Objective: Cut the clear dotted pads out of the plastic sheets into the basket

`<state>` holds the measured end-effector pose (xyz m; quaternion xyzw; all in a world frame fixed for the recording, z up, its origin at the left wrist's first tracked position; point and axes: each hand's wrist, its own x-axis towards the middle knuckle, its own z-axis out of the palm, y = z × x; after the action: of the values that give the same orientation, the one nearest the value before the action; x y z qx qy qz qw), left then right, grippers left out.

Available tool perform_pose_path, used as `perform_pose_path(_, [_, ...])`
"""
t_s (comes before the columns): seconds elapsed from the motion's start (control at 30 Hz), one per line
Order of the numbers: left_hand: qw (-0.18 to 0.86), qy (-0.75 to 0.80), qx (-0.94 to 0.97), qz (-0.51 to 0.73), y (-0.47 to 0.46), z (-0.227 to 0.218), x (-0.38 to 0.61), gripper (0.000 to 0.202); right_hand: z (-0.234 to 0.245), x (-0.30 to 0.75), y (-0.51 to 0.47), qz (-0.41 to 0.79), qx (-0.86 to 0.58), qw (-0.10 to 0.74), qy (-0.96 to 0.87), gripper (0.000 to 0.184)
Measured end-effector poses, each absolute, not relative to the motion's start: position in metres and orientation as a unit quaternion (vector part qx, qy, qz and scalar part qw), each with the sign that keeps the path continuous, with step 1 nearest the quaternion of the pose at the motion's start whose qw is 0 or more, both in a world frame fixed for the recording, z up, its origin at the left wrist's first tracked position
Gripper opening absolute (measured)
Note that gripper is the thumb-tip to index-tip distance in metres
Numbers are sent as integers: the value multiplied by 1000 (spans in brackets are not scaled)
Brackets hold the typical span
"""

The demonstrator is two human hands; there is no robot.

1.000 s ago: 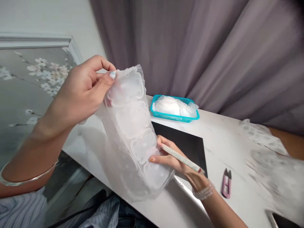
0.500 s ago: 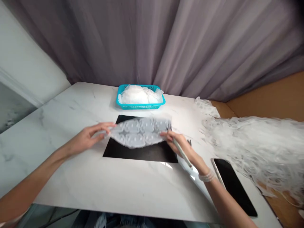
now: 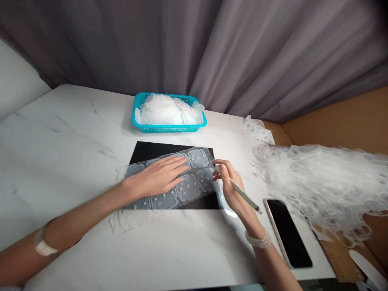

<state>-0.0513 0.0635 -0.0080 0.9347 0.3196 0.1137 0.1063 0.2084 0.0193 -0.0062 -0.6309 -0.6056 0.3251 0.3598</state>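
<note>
A clear plastic sheet (image 3: 188, 188) with rows of rounded-square outlines and small white bits lies slanted over a black mat (image 3: 145, 149). Its left end reaches past the mat onto the table. My left hand (image 3: 160, 173) rests flat across the middle of the sheet, fingers stretched out, covering several outlines. By the sheet's right edge, my right hand (image 3: 228, 182) is closed around a slim, pale, stick-like tool (image 3: 246, 197). The tool's rear end points down and right toward my wrist. Its working tip is hidden, so its exact kind cannot be made out.
A turquoise basket (image 3: 169, 128) full of white, thin sheet-like material (image 3: 163, 110) stands behind the mat. On the right, a big heap of translucent cut-out webbing (image 3: 318, 178) spreads over the table and a cardboard surface (image 3: 336, 109). A phone (image 3: 289, 232) lies near my right forearm.
The sheet was raised and bowed between both hands; now it lies over the mat. My left hand has moved from its left end to flat on its middle. The view has shifted slightly.
</note>
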Motion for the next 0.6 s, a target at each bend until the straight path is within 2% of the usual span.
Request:
perform_pose_path(0.2, [64, 306, 943, 112, 90, -49, -38, 44, -20, 178, 42, 372, -604, 437, -553, 33])
perform_pose_path(0.33, [46, 318, 935, 148, 82, -57, -40, 39, -24, 162, 49, 380, -614, 388, -573, 24])
perform_pose_path(0.6, [43, 319, 935, 150, 77, -55, -36, 37, -18, 141, 47, 283, -656, 306, -630, 15])
